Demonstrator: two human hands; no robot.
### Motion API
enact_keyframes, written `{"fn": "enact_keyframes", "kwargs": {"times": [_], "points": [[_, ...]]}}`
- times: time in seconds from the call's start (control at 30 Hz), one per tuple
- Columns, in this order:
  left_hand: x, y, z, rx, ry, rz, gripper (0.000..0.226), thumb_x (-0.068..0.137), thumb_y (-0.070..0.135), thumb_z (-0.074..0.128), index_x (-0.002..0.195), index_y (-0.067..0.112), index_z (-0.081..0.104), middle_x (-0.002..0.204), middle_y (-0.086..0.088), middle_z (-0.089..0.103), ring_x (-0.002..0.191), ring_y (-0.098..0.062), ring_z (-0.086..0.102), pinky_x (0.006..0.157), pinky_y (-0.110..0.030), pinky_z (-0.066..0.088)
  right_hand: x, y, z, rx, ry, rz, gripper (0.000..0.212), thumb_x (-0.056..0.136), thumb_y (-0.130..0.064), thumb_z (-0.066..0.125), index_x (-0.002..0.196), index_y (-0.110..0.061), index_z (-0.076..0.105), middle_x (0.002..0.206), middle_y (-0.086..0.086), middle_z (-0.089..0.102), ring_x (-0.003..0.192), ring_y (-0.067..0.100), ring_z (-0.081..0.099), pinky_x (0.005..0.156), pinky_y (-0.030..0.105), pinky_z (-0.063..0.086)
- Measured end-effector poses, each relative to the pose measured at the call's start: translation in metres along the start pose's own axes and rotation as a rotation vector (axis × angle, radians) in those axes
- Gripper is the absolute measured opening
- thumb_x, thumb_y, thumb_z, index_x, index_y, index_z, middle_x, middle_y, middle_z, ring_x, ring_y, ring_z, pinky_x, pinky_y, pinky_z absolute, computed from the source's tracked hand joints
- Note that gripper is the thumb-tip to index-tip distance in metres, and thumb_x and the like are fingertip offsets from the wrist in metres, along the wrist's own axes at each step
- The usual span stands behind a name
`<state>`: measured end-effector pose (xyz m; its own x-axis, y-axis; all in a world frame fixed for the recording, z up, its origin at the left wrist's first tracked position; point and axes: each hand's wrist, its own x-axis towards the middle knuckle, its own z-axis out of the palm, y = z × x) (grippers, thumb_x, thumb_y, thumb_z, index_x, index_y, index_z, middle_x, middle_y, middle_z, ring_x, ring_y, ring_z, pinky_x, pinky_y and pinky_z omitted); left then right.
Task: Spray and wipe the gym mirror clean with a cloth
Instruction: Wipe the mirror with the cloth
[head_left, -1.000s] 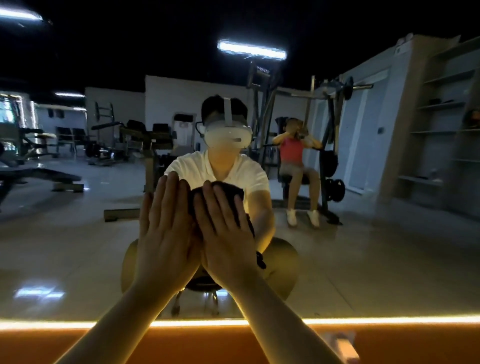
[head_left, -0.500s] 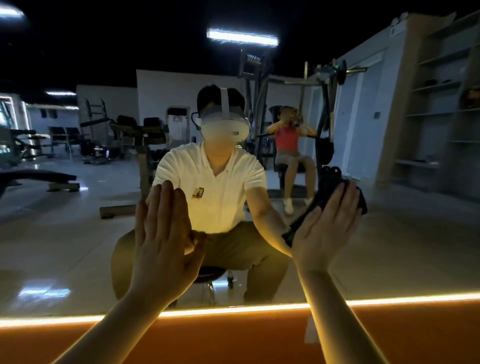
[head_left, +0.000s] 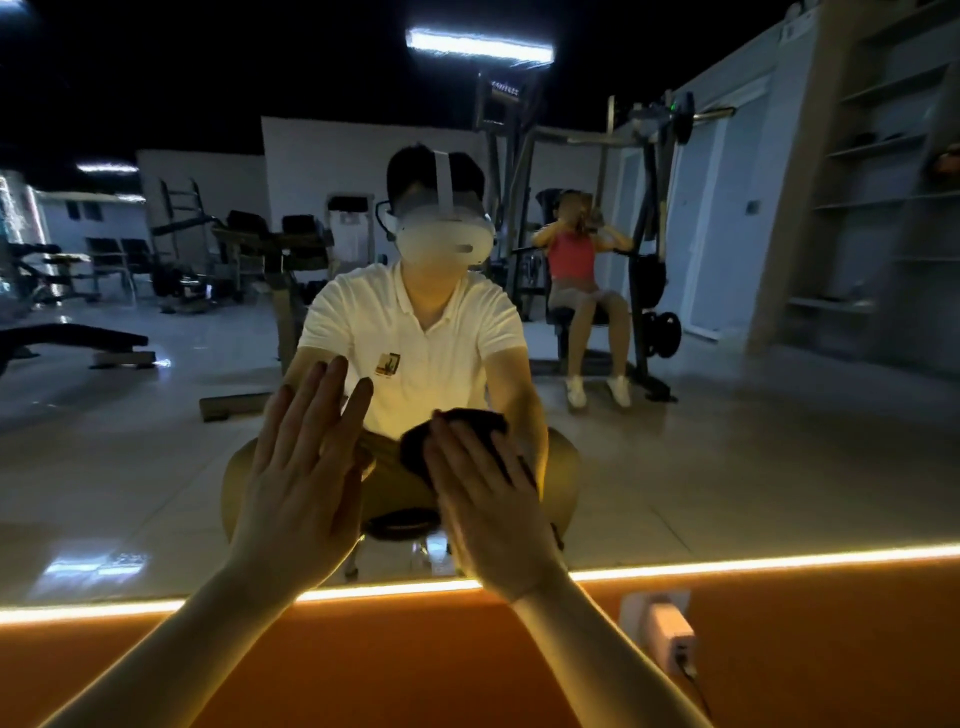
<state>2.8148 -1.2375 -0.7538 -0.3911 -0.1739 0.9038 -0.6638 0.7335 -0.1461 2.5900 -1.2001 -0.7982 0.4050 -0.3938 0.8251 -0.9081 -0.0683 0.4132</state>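
While right hand (head_left: 488, 499) presses cloth (head_left: 462, 431) to mirror (head_left: 727, 467), shirt badge (head_left: 387, 364) seems illegible.

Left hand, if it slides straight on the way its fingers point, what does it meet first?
Nothing, it seems: the left hand lies flat on the mirror, fingers up, and only bare glass shows above. The cloth sits aside under the right hand.

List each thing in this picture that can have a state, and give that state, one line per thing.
left hand, flat, fingers straight, against the mirror
right hand, fingers straight, pressing the cloth to the mirror
cloth, bunched, pinned under the right hand
light strip, lit
charger, plugged in
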Motion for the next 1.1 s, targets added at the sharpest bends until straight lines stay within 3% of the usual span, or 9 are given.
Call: {"fn": "enact_keyframes", "kwargs": {"times": [0.07,0.17,0.27,0.4,0.6,0.7,0.9,1.03,1.1], "points": [[0.000,0.003,0.002,0.002,0.004,-0.022,0.066,0.098,0.019,0.059,0.156,-0.005,0.037,0.171,-0.025,0.017,0.158,-0.045,0.017,0.122,-0.070,0.021,-0.017,0.040,-0.007,-0.049,-0.008,0.173,0.066,0.105,-0.029,0.046,0.163,-0.010,0.019,0.173,0.011,0.010,0.160,0.026,0.011,0.130,0.049,0.008],[0.001,0.007,0.005,0.009,0.015,-0.060,0.070,0.095,0.019,0.064,0.156,-0.004,0.038,0.171,-0.024,0.015,0.159,-0.045,0.015,0.120,-0.072,0.022,-0.041,0.086,-0.021,0.010,0.019,0.565,0.060,0.111,-0.033,0.027,0.162,-0.006,0.012,0.171,0.015,0.010,0.160,0.028,0.008,0.127,0.056,0.016],[0.001,0.010,0.007,0.015,0.025,-0.074,0.070,0.095,0.019,0.064,0.156,-0.003,0.037,0.171,-0.025,0.015,0.159,-0.045,0.014,0.119,-0.072,0.023,-0.039,0.083,-0.023,0.080,0.100,0.798,0.059,0.111,-0.031,0.022,0.162,-0.002,0.014,0.170,0.019,0.014,0.159,0.031,0.010,0.125,0.059,0.021],[0.002,0.013,0.008,-0.011,0.026,-0.078,0.067,0.098,0.017,0.060,0.158,-0.003,0.035,0.172,-0.024,0.014,0.159,-0.043,0.013,0.120,-0.071,0.022,-0.019,0.023,-0.008,0.073,0.009,0.522,0.064,0.112,-0.036,0.023,0.165,-0.007,0.001,0.173,0.016,0.001,0.160,0.031,0.005,0.129,0.054,0.009],[-0.005,0.007,0.002,-0.088,0.016,-0.064,0.056,0.112,0.029,0.030,0.159,-0.002,0.031,0.171,-0.023,0.018,0.159,-0.043,0.016,0.121,-0.070,0.023,-0.004,-0.065,0.008,0.052,-0.074,0.048,0.064,0.104,-0.026,0.043,0.163,-0.012,0.021,0.171,0.011,0.014,0.160,0.027,0.007,0.130,0.048,0.003],[-0.011,0.003,0.000,-0.092,-0.004,-0.064,0.060,0.106,0.018,0.043,0.161,0.000,0.028,0.172,-0.021,0.016,0.160,-0.041,0.015,0.121,-0.070,0.023,-0.018,-0.075,0.008,-0.016,-0.210,-0.165,0.069,0.101,-0.029,0.045,0.163,-0.014,0.020,0.171,0.008,0.015,0.160,0.026,0.008,0.130,0.046,0.004],[-0.010,0.006,0.002,-0.092,0.031,-0.071,0.063,0.101,0.016,0.053,0.158,-0.003,0.035,0.171,-0.022,0.018,0.160,-0.039,0.016,0.122,-0.068,0.022,-0.058,-0.015,-0.002,-0.161,-0.277,-0.153,0.108,0.086,-0.048,0.075,0.163,-0.011,0.010,0.172,0.011,0.003,0.159,0.028,0.003,0.129,0.048,-0.004],[-0.010,0.007,-0.001,-0.107,0.024,-0.086,0.065,0.100,0.018,0.056,0.158,-0.003,0.034,0.171,-0.022,0.019,0.160,-0.039,0.015,0.122,-0.068,0.023,-0.083,0.005,-0.009,-0.231,-0.250,-0.105,0.083,0.101,-0.034,0.055,0.165,-0.008,0.008,0.173,0.015,-0.002,0.160,0.031,0.002,0.129,0.050,0.003],[-0.010,0.005,-0.003,-0.114,0.018,-0.076,0.068,0.098,0.017,0.057,0.158,-0.004,0.033,0.171,-0.022,0.019,0.160,-0.039,0.015,0.122,-0.068,0.024,-0.078,-0.001,-0.008,-0.218,-0.234,-0.103,0.084,0.100,-0.035,0.051,0.164,-0.006,0.006,0.173,0.016,-0.002,0.160,0.032,0.002,0.129,0.051,0.005]]}}
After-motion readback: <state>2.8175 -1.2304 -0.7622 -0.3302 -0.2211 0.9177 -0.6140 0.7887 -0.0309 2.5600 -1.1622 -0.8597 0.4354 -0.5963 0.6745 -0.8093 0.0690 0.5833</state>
